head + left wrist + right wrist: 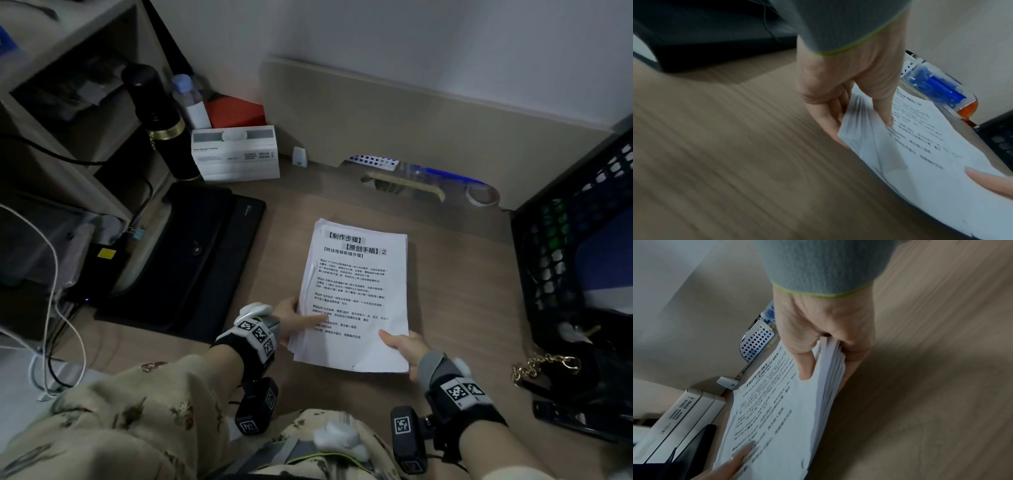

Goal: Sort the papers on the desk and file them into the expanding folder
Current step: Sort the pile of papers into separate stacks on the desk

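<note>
Both hands clamped on paper stack [354, 294] btwn them on table [462, 274]: left hand [291, 317] at left edge, right hand [404, 346] at near-right corner. Risk: loose sheets fan/slip w/ uneven lift.

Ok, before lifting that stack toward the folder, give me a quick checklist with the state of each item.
1. Left hand grips the paper stack, thumb on top, fingers under: ok.
2. Right hand pinches the near right corner: ok.
3. Sheets squared: not ok, edges fan out in the right wrist view.
4. Black expanding folder open to receive papers: not ok, its flap looks closed.
5. Papers sorted by kind: cannot tell, only the top sheet shows.
</note>
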`<state>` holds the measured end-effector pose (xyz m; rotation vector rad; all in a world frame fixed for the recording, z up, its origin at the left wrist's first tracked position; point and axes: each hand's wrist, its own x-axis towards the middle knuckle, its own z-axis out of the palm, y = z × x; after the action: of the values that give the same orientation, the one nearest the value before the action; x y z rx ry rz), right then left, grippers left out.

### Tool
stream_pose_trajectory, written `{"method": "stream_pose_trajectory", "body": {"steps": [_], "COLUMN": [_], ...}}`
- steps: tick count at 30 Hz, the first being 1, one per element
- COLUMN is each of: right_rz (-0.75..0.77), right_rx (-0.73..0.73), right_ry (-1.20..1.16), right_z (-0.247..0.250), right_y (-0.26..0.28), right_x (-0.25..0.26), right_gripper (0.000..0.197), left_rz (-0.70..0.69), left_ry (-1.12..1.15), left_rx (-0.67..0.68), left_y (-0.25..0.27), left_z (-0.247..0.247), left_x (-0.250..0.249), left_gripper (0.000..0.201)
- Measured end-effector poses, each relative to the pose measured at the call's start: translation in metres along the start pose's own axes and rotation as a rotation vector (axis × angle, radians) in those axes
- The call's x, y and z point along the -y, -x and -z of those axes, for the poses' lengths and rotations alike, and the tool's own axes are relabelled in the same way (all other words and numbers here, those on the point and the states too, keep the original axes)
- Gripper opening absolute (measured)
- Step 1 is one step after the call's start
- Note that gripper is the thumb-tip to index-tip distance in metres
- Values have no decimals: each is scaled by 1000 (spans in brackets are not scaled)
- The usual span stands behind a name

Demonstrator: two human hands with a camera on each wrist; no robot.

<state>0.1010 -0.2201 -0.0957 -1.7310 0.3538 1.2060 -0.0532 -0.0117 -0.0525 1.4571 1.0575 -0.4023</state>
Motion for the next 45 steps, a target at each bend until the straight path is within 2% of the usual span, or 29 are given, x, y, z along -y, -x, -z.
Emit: {"method": "stream_pose_trajectory", "body": {"steps": [4, 12, 14, 20, 23, 25, 29, 31, 34, 38, 41, 44, 45], "right_rz": [1, 5, 8, 13, 24, 36, 111, 162, 238, 338, 349, 342, 331], "right_rx": [-1, -5, -22, -54, -50, -52, -72, -101, -136, -182, -240, -361, -392], "right_ry": [15, -6, 2, 17, 1, 9, -1, 4, 29, 46, 25, 104, 122], "right_z": [1, -1, 1, 2, 1, 1, 0, -1, -1, -2, -1, 5, 9], "right_y": [1, 3, 1, 1, 5, 8, 7, 10, 10, 16, 15, 10, 8], "right_x": [0, 1, -1, -3, 0, 0, -2, 0, 0, 2, 2, 0, -1], "right_gripper": [39, 37, 41, 54, 41, 41, 47, 52, 56, 43, 26, 8, 8], "left_rz": [-7, 37, 37, 62, 57, 52, 37, 31, 21, 17, 31, 20, 21], "left_ry": [8, 220, 204, 168, 163, 178, 198, 189, 159, 132, 144, 122, 124], "left_rx": [56, 247, 285, 371, 426, 445, 412, 359, 267, 236, 208, 162, 142], "left_y": [-4, -10, -9, -11, -12, -11, -11, -11, -13, -15, -14, -14, -14], "left_z": [7, 20, 19, 19, 22, 24, 23, 21, 17, 13, 10, 5, 3], "left_x": [4, 21, 24, 32, 32, 31, 31, 31, 28, 24, 22, 22, 21], "left_gripper": [61, 65, 62, 71, 78, 75, 67, 65, 53, 57, 59, 61, 61]}}
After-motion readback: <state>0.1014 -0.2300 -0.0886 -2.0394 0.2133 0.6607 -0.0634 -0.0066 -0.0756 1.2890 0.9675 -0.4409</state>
